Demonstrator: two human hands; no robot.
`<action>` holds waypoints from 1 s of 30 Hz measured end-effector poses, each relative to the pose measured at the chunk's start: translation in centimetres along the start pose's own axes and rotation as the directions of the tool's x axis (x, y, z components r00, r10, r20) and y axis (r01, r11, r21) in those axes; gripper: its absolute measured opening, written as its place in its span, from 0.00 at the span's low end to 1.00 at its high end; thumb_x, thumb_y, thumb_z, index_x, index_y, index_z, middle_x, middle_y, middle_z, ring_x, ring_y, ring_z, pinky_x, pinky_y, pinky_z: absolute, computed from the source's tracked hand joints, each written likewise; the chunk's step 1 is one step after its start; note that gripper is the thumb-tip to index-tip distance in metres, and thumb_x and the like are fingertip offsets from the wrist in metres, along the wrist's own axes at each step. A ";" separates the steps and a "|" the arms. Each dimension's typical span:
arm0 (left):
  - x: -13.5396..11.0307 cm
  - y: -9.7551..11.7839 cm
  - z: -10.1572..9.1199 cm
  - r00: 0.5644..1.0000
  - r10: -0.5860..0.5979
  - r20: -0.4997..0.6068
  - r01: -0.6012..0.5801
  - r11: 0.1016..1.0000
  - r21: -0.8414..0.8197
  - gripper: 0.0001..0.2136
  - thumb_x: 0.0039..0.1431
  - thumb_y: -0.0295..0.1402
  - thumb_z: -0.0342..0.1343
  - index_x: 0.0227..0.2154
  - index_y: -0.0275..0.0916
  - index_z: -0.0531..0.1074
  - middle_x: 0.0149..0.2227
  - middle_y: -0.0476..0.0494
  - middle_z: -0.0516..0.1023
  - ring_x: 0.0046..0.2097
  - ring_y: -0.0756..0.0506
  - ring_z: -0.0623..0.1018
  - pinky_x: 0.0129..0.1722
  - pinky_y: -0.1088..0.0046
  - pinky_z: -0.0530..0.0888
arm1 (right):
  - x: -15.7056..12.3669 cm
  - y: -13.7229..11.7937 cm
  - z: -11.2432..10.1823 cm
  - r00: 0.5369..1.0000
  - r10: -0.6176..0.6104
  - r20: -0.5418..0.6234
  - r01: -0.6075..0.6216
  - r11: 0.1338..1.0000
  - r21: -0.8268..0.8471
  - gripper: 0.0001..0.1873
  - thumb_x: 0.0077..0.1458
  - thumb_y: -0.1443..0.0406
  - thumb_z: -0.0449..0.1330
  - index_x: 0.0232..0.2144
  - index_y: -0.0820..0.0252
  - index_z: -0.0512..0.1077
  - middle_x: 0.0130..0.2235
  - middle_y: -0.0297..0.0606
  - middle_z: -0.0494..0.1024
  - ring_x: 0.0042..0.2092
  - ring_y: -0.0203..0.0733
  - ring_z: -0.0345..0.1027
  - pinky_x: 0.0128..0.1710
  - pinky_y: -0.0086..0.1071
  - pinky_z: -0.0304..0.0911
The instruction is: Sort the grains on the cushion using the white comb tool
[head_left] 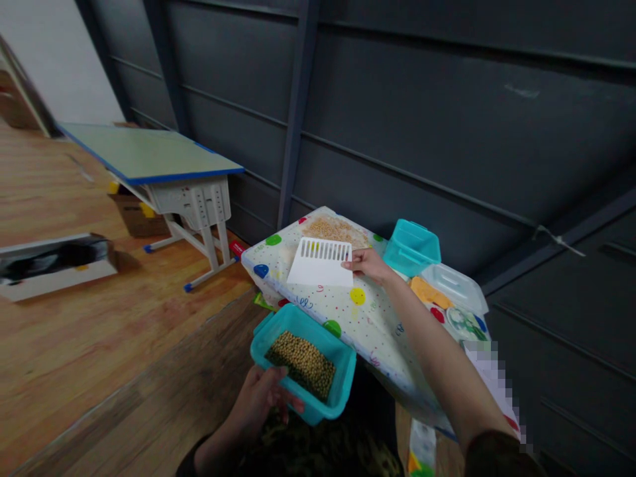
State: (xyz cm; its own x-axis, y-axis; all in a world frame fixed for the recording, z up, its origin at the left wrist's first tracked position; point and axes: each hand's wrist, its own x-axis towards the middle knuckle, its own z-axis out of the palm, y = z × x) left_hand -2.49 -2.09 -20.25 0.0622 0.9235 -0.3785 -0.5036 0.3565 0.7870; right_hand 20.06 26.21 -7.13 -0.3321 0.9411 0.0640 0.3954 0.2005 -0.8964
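My left hand (261,401) grips the near edge of a teal plastic tub (342,371) that holds a layer of yellowish beans (303,363). The tub hangs just below the front edge of a small table (368,324) covered with a dotted, colourful cloth. My right hand (368,264) reaches across the table and pinches the right edge of a flat white slotted scraper (320,265) that lies on the cloth. Beyond the scraper, a pile of loose beans (335,230) is spread at the table's far corner.
A second teal tub (412,246) stands upside down at the table's back, next to a clear lid (454,285) and some coloured cards (430,291). A dark panelled wall runs behind. A blue-edged desk (149,156) and a flat box (50,265) stand on the wooden floor to the left.
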 end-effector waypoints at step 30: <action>-0.3 0.7 0.7 0.996 -0.021 -0.082 0.022 1.000 0.014 0.18 0.47 0.50 0.73 0.22 0.44 0.74 0.17 0.40 0.83 0.19 0.41 0.79 0.17 0.70 0.71 | -8.2 0.4 3.3 0.829 -0.347 -0.438 -0.021 0.764 -0.645 0.15 0.64 0.61 0.60 0.25 0.56 0.73 0.26 0.41 0.81 0.29 0.44 0.72 0.32 0.33 0.56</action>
State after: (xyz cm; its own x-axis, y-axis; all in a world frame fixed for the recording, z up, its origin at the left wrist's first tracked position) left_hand -2.27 -2.05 -19.20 0.0020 0.9010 -0.4338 -0.4902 0.3790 0.7849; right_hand 20.09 17.65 -9.47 -0.0377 0.8302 0.5563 0.8616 0.3090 -0.4028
